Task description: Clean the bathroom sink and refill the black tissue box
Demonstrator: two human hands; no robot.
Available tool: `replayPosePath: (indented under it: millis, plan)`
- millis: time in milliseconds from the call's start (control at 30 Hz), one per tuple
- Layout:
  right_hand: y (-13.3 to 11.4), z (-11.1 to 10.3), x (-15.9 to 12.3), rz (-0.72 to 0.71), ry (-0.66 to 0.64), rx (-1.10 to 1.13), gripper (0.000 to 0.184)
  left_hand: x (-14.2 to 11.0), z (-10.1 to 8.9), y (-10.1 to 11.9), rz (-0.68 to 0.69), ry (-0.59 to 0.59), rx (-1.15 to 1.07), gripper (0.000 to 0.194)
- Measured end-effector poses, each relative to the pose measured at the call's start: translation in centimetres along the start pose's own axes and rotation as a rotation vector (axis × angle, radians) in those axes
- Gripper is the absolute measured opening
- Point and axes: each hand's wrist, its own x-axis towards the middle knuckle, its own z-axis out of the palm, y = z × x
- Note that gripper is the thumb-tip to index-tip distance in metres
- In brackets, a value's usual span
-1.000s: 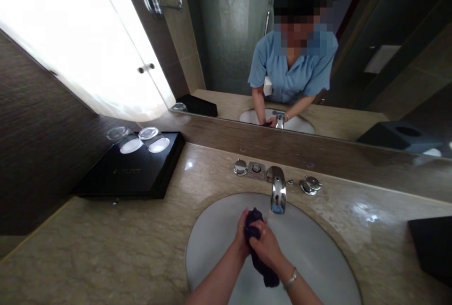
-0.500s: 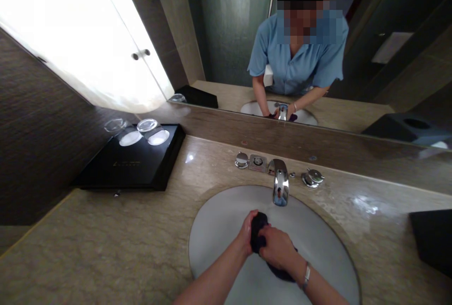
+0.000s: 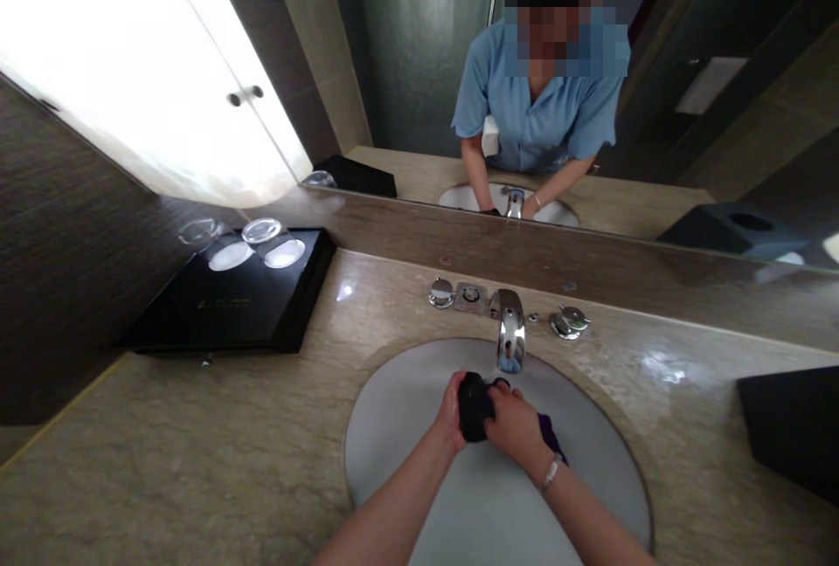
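My left hand (image 3: 451, 410) is closed on the left side of a dark cloth (image 3: 473, 413), whose part there looks black and rounded. My right hand (image 3: 516, 428) grips the same bundle from the right, fingertips pressed against the black part. A dark purple portion (image 3: 551, 437) shows beyond the right hand's outer edge. Whether black and purple are one piece I cannot tell. Both hands are over the white oval sink (image 3: 384, 426), just below the chrome faucet (image 3: 510, 339). No running water is visible.
Two tap knobs (image 3: 569, 321) flank the faucet. On the left, upturned glasses (image 3: 263, 238) stand on a black box (image 3: 223, 308). Another black box (image 3: 796, 426) sits at right on the marble counter (image 3: 262, 435). A mirror (image 3: 419, 68) spans the back wall.
Both hands and the cloth have risen slightly toward the faucet. More of the black part shows now, and the portion hanging under my right hand has shifted up. The view has moved a little.
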Motion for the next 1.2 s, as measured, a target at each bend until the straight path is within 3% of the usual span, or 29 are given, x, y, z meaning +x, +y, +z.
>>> replayPosePath:
  millis: [67, 167, 233, 300, 367, 467, 533, 633, 733, 800, 900, 967, 1067, 1200]
  plan:
    - [-0.3, 0.1, 0.0, -0.033, 0.046, 0.026, 0.038, 0.1, 0.4, 0.6, 0.020, 0.003, 0.018, 0.040]
    - [0.1, 0.0, -0.9, -0.096, -0.035, 0.093, 0.032, -0.2, -0.2, 2.1, -0.068, -0.017, 0.056, 0.045]
    - [0.9, 0.1, -1.5, 0.033, -0.074, 0.018, 0.032, -0.6, -0.9, 3.0, -0.087, -0.022, 0.077, 0.048]
    - [1.6, 0.4, -1.5, 0.161, 0.034, -0.060, 0.038, -0.9, -1.4, 3.4, -0.053, -0.036, 0.057, 0.050]
    - [1.7, 0.9, -0.8, 0.181, 0.071, 0.103, 0.050, -1.0, -1.4, 3.2, -0.044, -0.101, -0.001, 0.053]
    - [1.0, 1.3, 0.7, 0.168, -0.154, 0.484, 0.055, -0.5, -0.5, 2.1, -0.072, -0.178, -0.047, 0.061]
    - [0.6, 1.2, 1.5, 0.166, -0.190, 0.501, 0.049, 0.0, 0.2, 1.3, -0.036, -0.126, -0.037, 0.059]
    - [0.5, 0.3, 1.6, 0.159, -0.013, 0.338, 0.043, 0.9, 1.1, 0.3, 0.081, -0.005, 0.025, 0.045]
    - [1.0, -0.8, 0.0, 0.162, 0.071, 0.179, 0.044, 1.5, 1.4, -0.4, 0.108, 0.115, 0.189, 0.034]
    - [1.8, -1.5, -1.8, 0.088, 0.073, 0.029, 0.048, 1.7, 1.2, -0.6, 0.067, 0.255, 0.321, 0.031]
    - [4.9, -3.0, -4.7, 0.036, 0.118, -0.202, 0.058, 1.6, 0.9, -0.5, 0.079, 0.470, 0.519, 0.029]
    - [8.9, -4.7, -6.2, 0.295, 0.242, -0.214, 0.051, 1.5, 0.8, -0.3, 0.160, 0.534, 0.604, 0.026]
    - [16.4, -8.0, -7.5, 0.796, 0.462, 0.051, 0.051, 0.8, 0.9, -0.4, 0.298, 0.530, 0.632, 0.016]
    - [24.8, -11.3, -7.3, 0.906, 0.458, 0.382, 0.045, -0.2, 0.6, -0.7, 0.469, 0.527, 0.609, 0.006]
